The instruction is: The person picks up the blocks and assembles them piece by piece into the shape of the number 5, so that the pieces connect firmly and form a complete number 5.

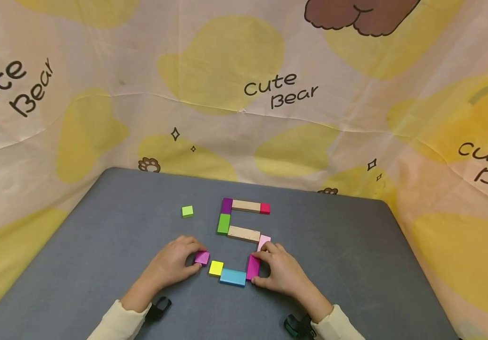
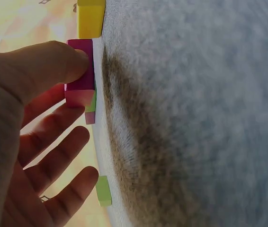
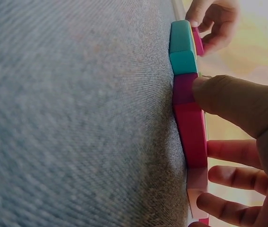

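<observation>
My left hand pinches a small magenta block between thumb and fingers, just left of a yellow block. In the left wrist view the thumb lies across that block's side. My right hand holds a longer magenta block at its two ends, thumb at the near end. This block meets a blue block on its left and a light pink block at its far end. The right wrist view shows these blocks touching in a row. The yellow block touches the blue one.
Farther back lie a wooden block, a green block, a purple block, another wooden strip and a red block, joined in a bent line. A lime block sits apart on the grey table. A printed cloth hangs behind.
</observation>
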`<state>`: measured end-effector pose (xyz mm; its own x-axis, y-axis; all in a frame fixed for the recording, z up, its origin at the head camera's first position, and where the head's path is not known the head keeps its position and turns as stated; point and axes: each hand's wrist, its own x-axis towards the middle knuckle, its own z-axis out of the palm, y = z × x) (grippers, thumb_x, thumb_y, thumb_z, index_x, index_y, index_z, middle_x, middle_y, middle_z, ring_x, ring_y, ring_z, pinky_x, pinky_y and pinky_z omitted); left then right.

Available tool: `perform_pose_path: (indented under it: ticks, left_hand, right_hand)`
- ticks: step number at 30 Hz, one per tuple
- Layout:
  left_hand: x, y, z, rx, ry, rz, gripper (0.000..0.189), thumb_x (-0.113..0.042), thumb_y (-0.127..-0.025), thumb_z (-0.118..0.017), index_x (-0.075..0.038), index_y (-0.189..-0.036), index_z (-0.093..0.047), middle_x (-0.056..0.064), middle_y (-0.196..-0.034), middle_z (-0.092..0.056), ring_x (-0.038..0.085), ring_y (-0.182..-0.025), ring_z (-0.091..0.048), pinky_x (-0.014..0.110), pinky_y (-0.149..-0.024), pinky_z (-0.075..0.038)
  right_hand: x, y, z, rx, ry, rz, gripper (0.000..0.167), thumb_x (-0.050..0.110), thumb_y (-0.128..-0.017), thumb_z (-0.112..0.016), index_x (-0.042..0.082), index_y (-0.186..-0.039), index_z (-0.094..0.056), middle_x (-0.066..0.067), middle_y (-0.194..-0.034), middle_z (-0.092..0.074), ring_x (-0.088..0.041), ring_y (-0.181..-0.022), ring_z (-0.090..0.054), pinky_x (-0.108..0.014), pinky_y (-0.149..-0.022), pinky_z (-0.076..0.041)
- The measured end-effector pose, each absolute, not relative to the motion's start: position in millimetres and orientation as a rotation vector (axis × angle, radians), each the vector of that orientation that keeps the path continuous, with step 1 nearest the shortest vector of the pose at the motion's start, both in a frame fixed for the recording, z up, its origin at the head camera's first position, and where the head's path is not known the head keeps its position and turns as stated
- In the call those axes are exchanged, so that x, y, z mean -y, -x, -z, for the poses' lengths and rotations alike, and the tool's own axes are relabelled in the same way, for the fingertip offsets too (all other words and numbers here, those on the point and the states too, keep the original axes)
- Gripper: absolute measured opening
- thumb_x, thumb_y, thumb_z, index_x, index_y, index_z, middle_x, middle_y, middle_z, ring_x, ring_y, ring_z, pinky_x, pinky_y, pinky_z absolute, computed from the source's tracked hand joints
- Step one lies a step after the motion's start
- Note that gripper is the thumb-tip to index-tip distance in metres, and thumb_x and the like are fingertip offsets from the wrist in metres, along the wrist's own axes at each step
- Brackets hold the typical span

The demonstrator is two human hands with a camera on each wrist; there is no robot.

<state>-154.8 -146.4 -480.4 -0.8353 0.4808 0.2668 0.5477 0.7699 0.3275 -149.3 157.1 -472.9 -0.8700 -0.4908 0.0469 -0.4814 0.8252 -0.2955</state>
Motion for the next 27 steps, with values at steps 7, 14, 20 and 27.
perform_pose_path:
  ticks: [7,14,20,27]
  left_hand:
    - [142.3,155.5,479.9,2.804,0.809,0.582,0.027,-0.019,-0.071,-0.08,-0.017,-0.098,-0.073,-0.006,-0.094,-0.066,0.014,-0.09,-0.06,0.038,-0.081,-0.052]
    - [140.4,156.7,480.8,2.851,0.813,0.567,0.026,-0.021,-0.073,-0.079,-0.017,-0.098,-0.073,-0.006,-0.094,-0.066,0.014,-0.091,-0.059,0.038,-0.082,-0.052]
    - [139.4,157.6,481.1,2.853,0.854,0.575,0.026,-0.021,-0.074,-0.078,-0.016,-0.099,-0.073,-0.006,-0.093,-0.066,0.015,-0.09,-0.059,0.038,-0.081,-0.051]
    - [139.1,158.1,482.1,2.877,0.836,0.565,0.026,-0.023,-0.074,-0.079,-0.017,-0.099,-0.073,-0.007,-0.093,-0.066,0.014,-0.089,-0.058,0.037,-0.081,-0.051]
  right_hand:
    - [-158.1,150.1,470.7,-2.98,0.81,0.473,0.057,0.048,-0.07,-0.079,0.018,-0.117,-0.07,0.002,-0.105,-0.058,-0.011,-0.091,-0.048,-0.026,-0.069,-0.047]
    - [-158.3,150.1,470.9,-2.984,0.814,0.472,0.057,0.049,-0.07,-0.079,0.018,-0.117,-0.07,0.003,-0.104,-0.058,-0.011,-0.09,-0.047,-0.026,-0.069,-0.046]
    - [-157.9,149.5,472.8,-2.988,0.812,0.477,0.057,0.048,-0.069,-0.08,0.018,-0.116,-0.07,0.003,-0.103,-0.058,-0.011,-0.089,-0.047,-0.025,-0.068,-0.046]
    - [-157.4,151.1,473.4,-2.982,0.814,0.469,0.057,0.049,-0.069,-0.079,0.018,-0.116,-0.07,0.003,-0.103,-0.058,-0.011,-0.089,-0.047,-0.025,-0.068,-0.046]
